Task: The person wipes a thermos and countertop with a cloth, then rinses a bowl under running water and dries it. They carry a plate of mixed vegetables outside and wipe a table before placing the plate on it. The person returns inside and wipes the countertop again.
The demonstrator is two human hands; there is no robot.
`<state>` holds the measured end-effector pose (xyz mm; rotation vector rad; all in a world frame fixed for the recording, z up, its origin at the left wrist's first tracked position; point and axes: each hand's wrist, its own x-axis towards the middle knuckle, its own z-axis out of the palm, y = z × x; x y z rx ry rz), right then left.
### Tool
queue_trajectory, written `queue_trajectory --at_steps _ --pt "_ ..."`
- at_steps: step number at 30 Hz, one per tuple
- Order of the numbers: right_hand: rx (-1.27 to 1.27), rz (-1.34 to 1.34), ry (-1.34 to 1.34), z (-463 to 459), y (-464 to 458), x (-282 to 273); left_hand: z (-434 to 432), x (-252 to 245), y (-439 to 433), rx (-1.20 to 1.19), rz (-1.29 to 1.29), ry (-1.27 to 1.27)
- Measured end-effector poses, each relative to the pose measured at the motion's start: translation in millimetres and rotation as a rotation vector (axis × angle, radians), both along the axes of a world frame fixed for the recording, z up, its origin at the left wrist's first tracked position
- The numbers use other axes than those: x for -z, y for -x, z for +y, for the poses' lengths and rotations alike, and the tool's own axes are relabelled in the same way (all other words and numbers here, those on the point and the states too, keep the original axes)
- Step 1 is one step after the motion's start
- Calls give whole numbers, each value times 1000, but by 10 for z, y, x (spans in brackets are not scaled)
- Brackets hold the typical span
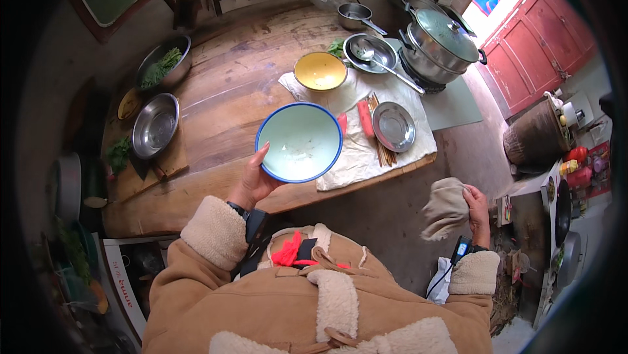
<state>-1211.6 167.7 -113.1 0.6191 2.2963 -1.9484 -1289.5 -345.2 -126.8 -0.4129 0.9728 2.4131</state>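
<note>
My left hand grips the near left rim of a pale green enamel bowl with a blue edge, thumb over the inside. The bowl is tilted toward me above the table's front part, with small dark specks on its bottom. Off to the right, beyond the table edge, my right hand holds a crumpled grey-beige cloth that hangs down. Behind the bowl, a yellow enamel bowl rests on a white cloth. A small metal dish lies over several wooden chopsticks on that cloth.
On the left of the wooden table are a steel basin, a basin of greens and a cutting board with a knife. A lidded steamer pot and a metal bowl with a slotted spoon occupy the back right.
</note>
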Motion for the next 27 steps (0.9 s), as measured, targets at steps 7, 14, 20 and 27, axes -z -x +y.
queue_trajectory --at_steps 7,14,20,27 --pt "-99 213 305 -765 707 -398 -415 216 -77 -129 19 -51" --pt "-404 285 382 -1729 1490 -855 -927 263 -123 -340 -67 -49" --pt "-579 433 395 -2284 1928 -1262 -1294 367 -81 -447 -34 -27" --pt "-465 590 769 -2782 2332 -872 -1604 281 80 -448 25 -47"
